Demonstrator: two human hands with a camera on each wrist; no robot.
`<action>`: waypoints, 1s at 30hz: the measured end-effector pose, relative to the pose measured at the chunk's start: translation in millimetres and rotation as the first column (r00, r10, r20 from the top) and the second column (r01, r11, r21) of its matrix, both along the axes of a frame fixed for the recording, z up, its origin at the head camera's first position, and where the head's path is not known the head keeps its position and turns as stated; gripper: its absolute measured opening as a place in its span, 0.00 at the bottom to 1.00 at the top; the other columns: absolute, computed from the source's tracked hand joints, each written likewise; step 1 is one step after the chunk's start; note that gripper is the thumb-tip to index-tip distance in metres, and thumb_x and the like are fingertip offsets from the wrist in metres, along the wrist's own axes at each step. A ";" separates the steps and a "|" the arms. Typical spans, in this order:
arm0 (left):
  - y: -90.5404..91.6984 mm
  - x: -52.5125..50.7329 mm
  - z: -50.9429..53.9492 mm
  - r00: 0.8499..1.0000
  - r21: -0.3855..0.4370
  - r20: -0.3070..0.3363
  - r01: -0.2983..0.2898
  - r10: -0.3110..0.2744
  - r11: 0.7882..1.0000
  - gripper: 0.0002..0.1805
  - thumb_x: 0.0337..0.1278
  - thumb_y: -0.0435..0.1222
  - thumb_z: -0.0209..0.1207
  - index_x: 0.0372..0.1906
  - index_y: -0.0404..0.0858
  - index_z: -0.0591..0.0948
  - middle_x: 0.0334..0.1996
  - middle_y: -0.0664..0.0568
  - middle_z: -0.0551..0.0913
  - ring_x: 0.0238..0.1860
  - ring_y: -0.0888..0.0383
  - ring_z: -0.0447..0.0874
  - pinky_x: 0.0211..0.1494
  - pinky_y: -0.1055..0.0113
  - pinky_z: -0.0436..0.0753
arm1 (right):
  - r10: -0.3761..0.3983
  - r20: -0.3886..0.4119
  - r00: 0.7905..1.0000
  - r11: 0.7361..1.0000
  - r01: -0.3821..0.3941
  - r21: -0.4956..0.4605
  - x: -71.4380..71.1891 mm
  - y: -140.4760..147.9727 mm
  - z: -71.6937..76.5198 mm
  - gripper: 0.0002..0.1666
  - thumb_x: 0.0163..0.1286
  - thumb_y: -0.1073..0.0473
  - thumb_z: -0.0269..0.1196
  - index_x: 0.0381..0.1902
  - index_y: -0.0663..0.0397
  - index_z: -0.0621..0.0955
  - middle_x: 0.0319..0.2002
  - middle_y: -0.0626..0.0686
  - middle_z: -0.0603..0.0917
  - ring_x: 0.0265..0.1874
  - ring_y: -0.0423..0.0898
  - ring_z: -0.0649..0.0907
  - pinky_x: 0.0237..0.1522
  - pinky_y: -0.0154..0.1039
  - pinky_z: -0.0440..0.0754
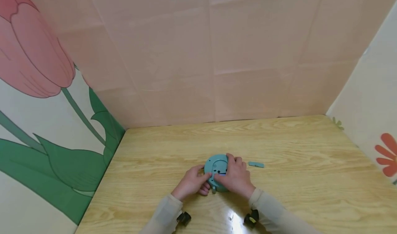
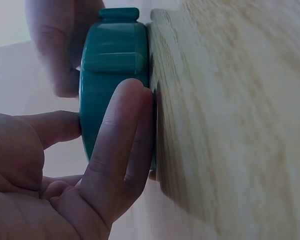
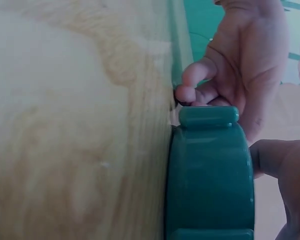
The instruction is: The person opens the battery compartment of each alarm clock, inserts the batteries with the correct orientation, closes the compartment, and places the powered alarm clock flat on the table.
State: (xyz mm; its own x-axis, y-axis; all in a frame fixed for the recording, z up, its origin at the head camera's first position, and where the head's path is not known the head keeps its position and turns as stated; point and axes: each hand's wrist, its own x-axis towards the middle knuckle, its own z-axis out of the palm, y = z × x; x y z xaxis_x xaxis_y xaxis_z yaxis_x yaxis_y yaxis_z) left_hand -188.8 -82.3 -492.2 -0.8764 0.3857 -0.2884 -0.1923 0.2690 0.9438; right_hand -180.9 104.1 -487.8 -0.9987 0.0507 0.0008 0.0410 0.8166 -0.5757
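Observation:
A round teal device [image 1: 214, 162] lies on the table, its upper face showing a recessed area with small dark holes. My left hand [image 1: 193, 182] grips its left edge, thumb on top; in the left wrist view the fingers of that hand [image 2: 102, 160] lie along the teal side wall [image 2: 110, 82]. My right hand [image 1: 238, 177] spans the right part of the device, thumb on the recess, fingers around the far edge. Under that thumb a bluish piece shows, too small to identify. The right wrist view has the device's rim [image 3: 210, 175] flat against the tabletop.
A small flat teal strip [image 1: 256, 164] lies on the wooden table [image 1: 294, 192] just right of the right hand. A pinkish sheet [image 1: 173, 54] stands behind the table, with flower-printed panels on the left and right sides.

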 end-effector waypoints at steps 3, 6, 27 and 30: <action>0.5 0.1 0.9 1.000 0.003 0.003 -0.004 0.004 1.000 0.32 0.71 0.40 0.59 0.72 0.30 0.65 0.25 0.39 0.85 0.20 0.56 0.85 0.29 0.57 0.91 | -0.021 -0.001 1.000 1.000 0.021 -0.001 -1.2 -2.2 -0.7 0.60 0.48 0.37 0.73 0.71 0.63 0.65 0.56 0.69 0.72 0.51 0.64 0.73 0.45 0.65 0.77; 0.6 0.2 1.2 1.000 0.004 0.008 -0.008 0.008 1.000 0.32 0.71 0.40 0.59 0.72 0.30 0.65 0.25 0.39 0.85 0.21 0.56 0.85 0.29 0.57 0.91 | -0.035 0.000 0.999 0.999 0.035 -0.011 -2.1 -3.3 -2.3 0.60 0.47 0.37 0.74 0.71 0.63 0.65 0.57 0.69 0.71 0.52 0.64 0.72 0.46 0.65 0.76; -0.5 0.3 3.1 1.000 -0.005 0.011 -0.003 0.004 1.000 0.33 0.71 0.39 0.58 0.73 0.29 0.63 0.27 0.37 0.86 0.22 0.53 0.86 0.30 0.57 0.91 | -0.047 0.037 0.998 0.999 0.048 -0.025 -7.0 -6.9 -1.0 0.63 0.43 0.38 0.77 0.71 0.61 0.64 0.58 0.70 0.70 0.57 0.67 0.70 0.49 0.71 0.75; 0.5 1.0 3.8 1.000 -0.007 0.009 -0.003 0.003 1.000 0.33 0.71 0.39 0.58 0.73 0.29 0.62 0.27 0.37 0.86 0.23 0.52 0.87 0.30 0.57 0.91 | -0.054 0.031 0.998 0.998 0.054 -0.021 -6.7 -7.6 -1.4 0.63 0.43 0.37 0.77 0.70 0.61 0.64 0.59 0.70 0.70 0.57 0.68 0.70 0.48 0.72 0.75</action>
